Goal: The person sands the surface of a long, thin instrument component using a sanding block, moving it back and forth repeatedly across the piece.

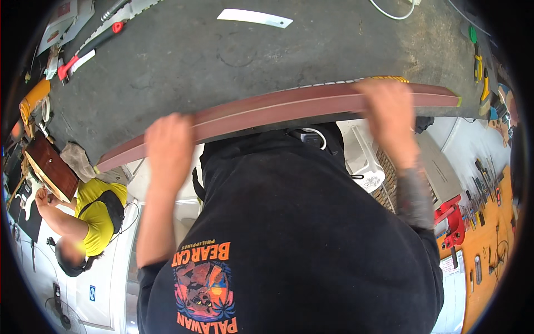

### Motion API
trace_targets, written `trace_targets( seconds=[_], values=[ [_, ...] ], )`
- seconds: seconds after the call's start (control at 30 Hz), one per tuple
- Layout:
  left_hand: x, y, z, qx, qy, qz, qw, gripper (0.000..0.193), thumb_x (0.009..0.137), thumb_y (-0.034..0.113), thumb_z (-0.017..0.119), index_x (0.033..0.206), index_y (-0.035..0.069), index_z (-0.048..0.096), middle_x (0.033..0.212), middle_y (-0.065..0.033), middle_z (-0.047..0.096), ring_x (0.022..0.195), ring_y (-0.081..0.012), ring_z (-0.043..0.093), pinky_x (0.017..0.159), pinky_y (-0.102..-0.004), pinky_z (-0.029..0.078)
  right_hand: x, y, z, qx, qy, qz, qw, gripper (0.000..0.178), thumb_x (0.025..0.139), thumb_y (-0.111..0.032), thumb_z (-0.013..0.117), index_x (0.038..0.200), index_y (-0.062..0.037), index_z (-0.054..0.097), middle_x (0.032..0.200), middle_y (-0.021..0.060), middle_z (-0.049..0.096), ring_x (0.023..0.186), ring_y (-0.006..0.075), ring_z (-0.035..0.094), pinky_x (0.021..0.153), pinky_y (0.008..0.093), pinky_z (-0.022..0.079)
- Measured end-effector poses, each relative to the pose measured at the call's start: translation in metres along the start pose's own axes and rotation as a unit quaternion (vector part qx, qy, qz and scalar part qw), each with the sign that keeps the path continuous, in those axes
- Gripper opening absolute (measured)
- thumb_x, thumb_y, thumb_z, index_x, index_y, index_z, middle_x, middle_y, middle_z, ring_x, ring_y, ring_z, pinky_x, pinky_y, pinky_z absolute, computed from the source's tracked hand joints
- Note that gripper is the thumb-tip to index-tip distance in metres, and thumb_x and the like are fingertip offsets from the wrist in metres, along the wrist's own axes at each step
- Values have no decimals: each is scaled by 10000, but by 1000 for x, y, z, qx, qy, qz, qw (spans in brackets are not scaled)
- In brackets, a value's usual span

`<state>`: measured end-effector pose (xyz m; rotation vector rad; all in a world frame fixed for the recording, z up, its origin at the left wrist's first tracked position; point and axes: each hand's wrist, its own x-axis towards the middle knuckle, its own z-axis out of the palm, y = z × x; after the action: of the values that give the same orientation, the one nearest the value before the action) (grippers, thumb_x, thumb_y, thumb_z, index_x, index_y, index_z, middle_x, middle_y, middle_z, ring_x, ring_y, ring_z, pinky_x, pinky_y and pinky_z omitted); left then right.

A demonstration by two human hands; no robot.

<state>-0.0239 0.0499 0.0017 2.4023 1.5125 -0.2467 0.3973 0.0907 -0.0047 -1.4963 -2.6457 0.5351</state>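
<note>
A long reddish-brown bar [278,104] with a pale line along it lies across the near edge of the dark grey worktable [167,67]. Both of its ends show a yellow-green tip. My left hand [169,145] is closed over the bar left of its middle, the fingertips hidden. Farther right, my right hand [389,111] grips it too, slightly blurred by motion. Along the bar's far side, beside my right hand, a strip with yellow and dark marks [392,79] shows; what it belongs to is hidden.
On the table lie a flat white strip [255,18], a red-and-black handled tool [92,49] and yellow-handled hand tools [478,68]. At left, a person in a yellow shirt [103,206] sits by a brown wooden piece [53,167]. A red vise [453,222] stands at right.
</note>
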Motion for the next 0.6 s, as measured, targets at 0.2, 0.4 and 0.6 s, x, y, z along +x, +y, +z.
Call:
trace_targets(
  seconds=[0.2, 0.4, 0.6],
  values=[
    [24, 33, -3, -15, 5, -2, 1000, 262, 805, 132, 653, 1055, 76, 599, 944, -88, 556, 905, -287, 569, 822, -431, 457, -12, 28, -9, 9, 22, -20, 1000, 489, 736, 16, 684, 1211, -97, 657, 1103, 62, 690, 1034, 278, 631, 930, 447, 449],
    [-60, -90, 0, -13, -29, -51, 998, 521, 723, 36, 750, 1219, 13, 592, 1108, -177, 602, 1058, -397, 580, 946, -491, 456, 40, -75, 30, 52, 63, -47, 996, 345, 844, -118, 614, 1186, -100, 660, 1079, 35, 681, 988, 234, 628, 867, 424, 471],
    [32, 63, 3, -45, 1, 11, 999, 521, 699, 119, 797, 1181, 62, 609, 1079, -135, 606, 1029, -346, 594, 906, -455, 470, -28, 46, -26, -15, 1, -6, 1000, 500, 715, 10, 733, 1202, -78, 662, 1143, 114, 700, 1057, 316, 644, 930, 434, 469]
  ],
)
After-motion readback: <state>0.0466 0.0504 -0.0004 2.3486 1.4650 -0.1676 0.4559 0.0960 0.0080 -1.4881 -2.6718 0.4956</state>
